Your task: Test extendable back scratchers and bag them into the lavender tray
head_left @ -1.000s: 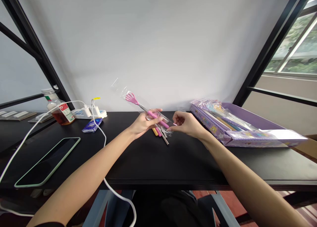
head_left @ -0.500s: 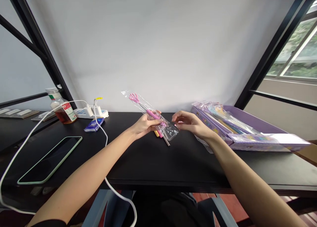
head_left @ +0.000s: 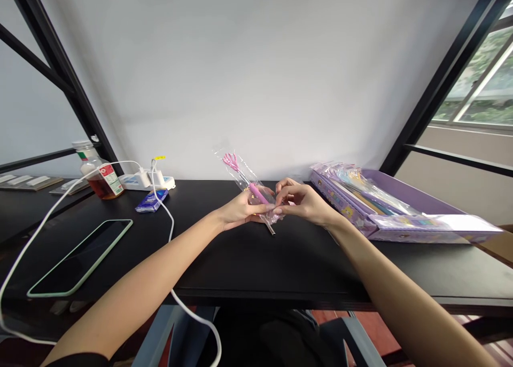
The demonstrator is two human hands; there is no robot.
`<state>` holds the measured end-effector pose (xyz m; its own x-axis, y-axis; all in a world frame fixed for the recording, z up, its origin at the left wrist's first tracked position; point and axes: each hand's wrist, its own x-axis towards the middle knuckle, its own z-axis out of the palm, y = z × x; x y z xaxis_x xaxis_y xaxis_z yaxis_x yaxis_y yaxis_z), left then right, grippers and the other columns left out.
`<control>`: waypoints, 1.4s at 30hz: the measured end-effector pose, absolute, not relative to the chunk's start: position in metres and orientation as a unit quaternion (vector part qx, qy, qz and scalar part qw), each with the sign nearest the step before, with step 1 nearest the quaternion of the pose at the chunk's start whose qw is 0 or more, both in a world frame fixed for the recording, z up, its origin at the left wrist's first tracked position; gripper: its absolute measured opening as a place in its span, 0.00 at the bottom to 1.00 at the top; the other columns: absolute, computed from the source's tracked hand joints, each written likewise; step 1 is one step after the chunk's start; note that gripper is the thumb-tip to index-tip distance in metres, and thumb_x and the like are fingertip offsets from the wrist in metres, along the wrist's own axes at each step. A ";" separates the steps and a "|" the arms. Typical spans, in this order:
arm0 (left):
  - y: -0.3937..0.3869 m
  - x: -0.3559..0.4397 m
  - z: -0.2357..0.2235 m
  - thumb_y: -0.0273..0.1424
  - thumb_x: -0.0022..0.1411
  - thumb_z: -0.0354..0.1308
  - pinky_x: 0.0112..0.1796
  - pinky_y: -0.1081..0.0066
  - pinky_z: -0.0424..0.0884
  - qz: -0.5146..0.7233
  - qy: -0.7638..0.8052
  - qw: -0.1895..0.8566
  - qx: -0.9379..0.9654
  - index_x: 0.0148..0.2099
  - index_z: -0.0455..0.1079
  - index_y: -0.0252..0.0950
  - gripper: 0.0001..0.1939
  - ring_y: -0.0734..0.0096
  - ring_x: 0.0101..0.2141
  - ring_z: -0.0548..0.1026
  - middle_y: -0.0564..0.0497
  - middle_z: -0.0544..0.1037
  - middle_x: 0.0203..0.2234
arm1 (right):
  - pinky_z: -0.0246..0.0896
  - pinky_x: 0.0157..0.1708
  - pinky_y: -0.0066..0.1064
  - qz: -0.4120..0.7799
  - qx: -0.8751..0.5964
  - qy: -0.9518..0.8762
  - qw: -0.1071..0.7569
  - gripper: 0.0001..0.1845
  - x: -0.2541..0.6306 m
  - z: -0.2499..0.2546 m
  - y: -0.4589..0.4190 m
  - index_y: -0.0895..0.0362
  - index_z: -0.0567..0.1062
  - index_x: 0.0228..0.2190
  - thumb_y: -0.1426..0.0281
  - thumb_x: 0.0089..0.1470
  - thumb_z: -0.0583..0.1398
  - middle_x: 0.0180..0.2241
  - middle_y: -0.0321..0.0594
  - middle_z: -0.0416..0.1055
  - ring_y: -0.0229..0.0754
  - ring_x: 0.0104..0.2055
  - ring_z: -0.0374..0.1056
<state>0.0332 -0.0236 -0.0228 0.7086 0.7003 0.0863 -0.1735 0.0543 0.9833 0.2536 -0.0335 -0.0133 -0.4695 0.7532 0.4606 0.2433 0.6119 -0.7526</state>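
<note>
My left hand (head_left: 239,212) grips a clear plastic sleeve holding a pink hand-shaped back scratcher (head_left: 244,179), whose claw end points up and away over the black desk (head_left: 256,260). My right hand (head_left: 303,201) pinches the near end of the same sleeve, fingers closed, touching my left fingertips. A metal rod (head_left: 270,227) lies on the desk just under both hands.
An open purple box (head_left: 401,212) of packaged items lies at the right. A phone (head_left: 80,257) with a green case, a white cable (head_left: 168,217), a blue packet (head_left: 150,201), a power strip (head_left: 144,182) and a bottle (head_left: 97,170) sit at the left. Black frame bars flank both sides.
My right hand moved left and closed on the sleeve's near end. The scratcher tilted more upright and shifted right, and the coloured sticks under the hands are now hidden.
</note>
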 end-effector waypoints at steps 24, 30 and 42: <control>-0.022 0.025 -0.017 0.29 0.61 0.65 0.49 0.54 0.74 0.209 0.224 0.639 0.705 0.55 0.65 0.34 0.21 0.58 0.46 0.80 0.40 0.81 0.43 | 0.59 0.30 0.32 0.320 -0.373 -0.767 0.413 0.22 0.249 -0.013 -0.035 0.58 0.78 0.34 0.52 0.48 0.68 0.29 0.38 0.73 0.38 0.30 0.64; -0.026 0.025 -0.013 0.26 0.58 0.64 0.38 0.67 0.76 0.134 0.276 0.606 0.734 0.56 0.68 0.36 0.23 0.69 0.34 0.78 0.51 0.78 0.32 | 0.50 0.20 0.28 0.376 -0.403 -0.718 0.424 0.24 0.248 -0.013 -0.036 0.58 0.75 0.35 0.49 0.51 0.65 0.22 0.33 0.65 0.33 0.22 0.56; -0.026 0.027 -0.019 0.39 0.57 0.68 0.33 0.68 0.76 0.129 0.292 0.569 0.758 0.46 0.71 0.34 0.19 0.68 0.29 0.79 0.48 0.81 0.31 | 0.53 0.21 0.27 0.494 -0.396 -0.604 0.483 0.23 0.245 -0.027 -0.022 0.59 0.74 0.31 0.55 0.42 0.72 0.21 0.32 0.65 0.32 0.22 0.60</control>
<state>0.0270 -0.0256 -0.0190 0.7958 0.5899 -0.1368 0.2958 -0.1815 0.9378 0.2454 -0.0225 -0.0275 -0.2187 0.9566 0.1926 0.0010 0.1976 -0.9803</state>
